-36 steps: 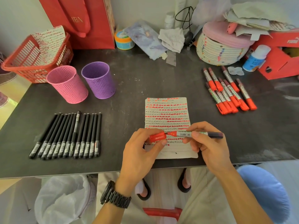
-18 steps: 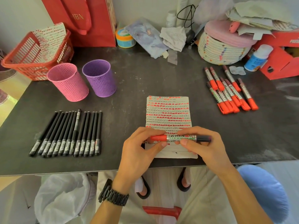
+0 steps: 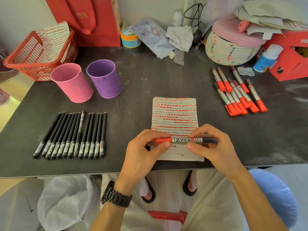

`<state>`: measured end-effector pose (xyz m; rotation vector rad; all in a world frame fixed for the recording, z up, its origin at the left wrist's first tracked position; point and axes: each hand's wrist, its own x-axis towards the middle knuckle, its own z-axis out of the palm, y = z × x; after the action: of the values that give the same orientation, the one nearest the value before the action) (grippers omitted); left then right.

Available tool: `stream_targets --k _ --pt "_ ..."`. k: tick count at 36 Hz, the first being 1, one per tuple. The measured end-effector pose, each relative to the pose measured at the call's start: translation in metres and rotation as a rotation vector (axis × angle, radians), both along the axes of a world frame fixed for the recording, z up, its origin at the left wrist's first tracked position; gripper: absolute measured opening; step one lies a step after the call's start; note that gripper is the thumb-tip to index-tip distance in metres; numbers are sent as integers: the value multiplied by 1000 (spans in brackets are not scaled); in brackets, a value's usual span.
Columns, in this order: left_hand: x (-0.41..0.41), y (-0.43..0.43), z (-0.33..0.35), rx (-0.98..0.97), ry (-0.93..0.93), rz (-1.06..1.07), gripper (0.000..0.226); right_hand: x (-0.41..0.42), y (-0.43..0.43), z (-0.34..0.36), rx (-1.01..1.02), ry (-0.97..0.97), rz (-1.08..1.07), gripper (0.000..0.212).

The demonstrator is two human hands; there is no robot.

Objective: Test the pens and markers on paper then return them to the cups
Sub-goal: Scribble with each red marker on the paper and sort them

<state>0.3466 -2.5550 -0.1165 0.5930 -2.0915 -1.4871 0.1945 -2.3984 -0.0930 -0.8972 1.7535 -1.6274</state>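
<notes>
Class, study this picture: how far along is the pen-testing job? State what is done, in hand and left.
Done: the paper is mostly filled with red and dark marks. In hand: the left hand and right hand pinch one capped marker over the paper. Left: no pen sticks out of the pink cup or purple cup; the black pens and red markers lie outside them.

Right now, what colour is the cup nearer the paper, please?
The cup is purple, best seen in the head view.
</notes>
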Motion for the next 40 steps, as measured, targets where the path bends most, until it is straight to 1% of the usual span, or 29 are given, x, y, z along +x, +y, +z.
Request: stream_targets --k 5,9,10,13,16,18,19,21,24,25,27,30,32,34,36,40 --pt "1 0 2 -9 -13 -12 23 1 1 3 1 11 11 18" --pt "2 0 5 9 -12 -25 23 7 5 9 46 45 -2 17" --pt "2 0 6 6 -10 -28 22 8 6 11 70 71 -6 18" --pt "4 -1 7 -2 -12 -31 24 12 11 13 165 225 0 26" --pt "7 -1 11 80 -3 -28 35 24 13 15 200 266 2 25" --pt "8 1 19 191 95 -43 42 36 13 14 157 206 -10 24" --pt "7 2 24 283 171 -44 43 43 14 14 133 164 -21 25" --pt "6 3 38 534 307 -11 40 58 13 13 93 81 -49 24" --pt "5 3 56 939 481 -19 38 81 10 12 4 -139 -57 10" --pt "5 3 60 1030 522 -35 39 89 10 11 -18 -213 -51 6" --pt "6 2 65 1161 554 -81 45 104 9 8 -42 -346 -72 6" --pt "6 9 66 1234 519 -112 49 130 12 4 -59 -448 -180 12" --pt "7 19 63 1258 487 -66 50 148 15 4 -56 -458 -275 14" --pt "8 29 59 1291 470 -19 49 163 18 5 -64 -484 -356 11" --pt "8 36 57 1326 452 19 49 170 20 6 -57 -493 -402 6" --pt "6 44 53 1335 405 85 49 171 26 11 -44 -476 -422 8"
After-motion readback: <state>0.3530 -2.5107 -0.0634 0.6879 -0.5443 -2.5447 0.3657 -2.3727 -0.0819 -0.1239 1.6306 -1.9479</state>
